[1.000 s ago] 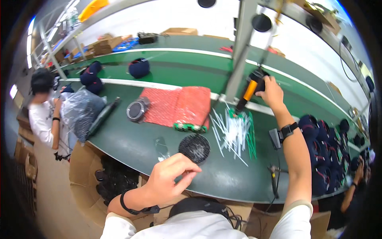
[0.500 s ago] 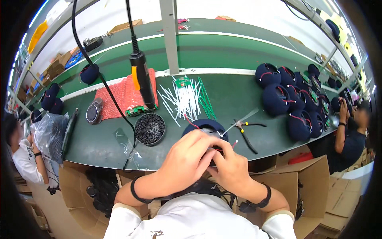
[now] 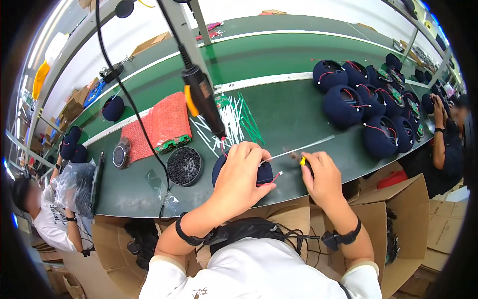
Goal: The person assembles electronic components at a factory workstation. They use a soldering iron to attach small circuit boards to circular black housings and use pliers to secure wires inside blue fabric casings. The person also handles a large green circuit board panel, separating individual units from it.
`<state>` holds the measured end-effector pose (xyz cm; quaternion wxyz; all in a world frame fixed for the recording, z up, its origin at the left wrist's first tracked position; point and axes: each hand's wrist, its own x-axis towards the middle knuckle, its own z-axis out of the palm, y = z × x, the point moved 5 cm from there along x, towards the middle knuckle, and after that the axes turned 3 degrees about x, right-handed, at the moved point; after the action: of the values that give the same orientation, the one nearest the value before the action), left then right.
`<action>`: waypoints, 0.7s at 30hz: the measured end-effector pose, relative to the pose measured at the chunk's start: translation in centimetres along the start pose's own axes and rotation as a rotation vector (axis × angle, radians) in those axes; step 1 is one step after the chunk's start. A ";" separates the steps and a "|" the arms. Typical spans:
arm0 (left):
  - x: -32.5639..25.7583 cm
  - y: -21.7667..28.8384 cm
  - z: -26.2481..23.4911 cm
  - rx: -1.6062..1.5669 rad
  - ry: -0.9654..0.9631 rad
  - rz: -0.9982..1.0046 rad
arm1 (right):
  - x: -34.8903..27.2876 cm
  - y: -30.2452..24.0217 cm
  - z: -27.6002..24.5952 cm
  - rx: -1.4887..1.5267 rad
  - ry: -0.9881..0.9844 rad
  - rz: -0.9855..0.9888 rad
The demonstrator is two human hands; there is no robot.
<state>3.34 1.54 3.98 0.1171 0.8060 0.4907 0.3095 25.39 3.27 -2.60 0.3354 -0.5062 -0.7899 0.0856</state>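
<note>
Sitting at the near edge of the bench, the round navy shell is held from above by the left hand. Smooth and dark, it looks light and stiff, perhaps slippery, best gripped round its sides, clear of the delicate red lead. A pale strip juts rightward; the yellow-marked tool, blurred, is pinched in the right hand.

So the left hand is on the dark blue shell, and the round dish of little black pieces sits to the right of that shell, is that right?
Not quite: the round dish of little black pieces sits to the left of the dark blue shell, as the head view shows. The left hand is indeed on that shell.
</note>
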 end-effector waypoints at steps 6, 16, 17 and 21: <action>0.2 -0.6 -0.1 -0.081 -0.003 0.013 | -0.6 -2.7 1.0 0.179 -0.012 0.011; 0.3 -1.0 -0.2 -0.141 -0.028 0.026 | 1.2 -3.9 1.8 0.156 -0.058 -0.041; 0.3 -1.0 -0.1 -0.138 -0.033 0.020 | 1.3 -3.9 1.8 0.155 -0.058 -0.042; 0.2 -1.1 -0.2 -0.126 -0.031 0.014 | 1.6 -4.4 1.5 0.133 -0.058 -0.070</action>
<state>2.52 2.21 3.67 0.1732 0.8051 0.4628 0.3281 20.78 2.89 -0.89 0.3481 -0.4521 -0.8092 0.1404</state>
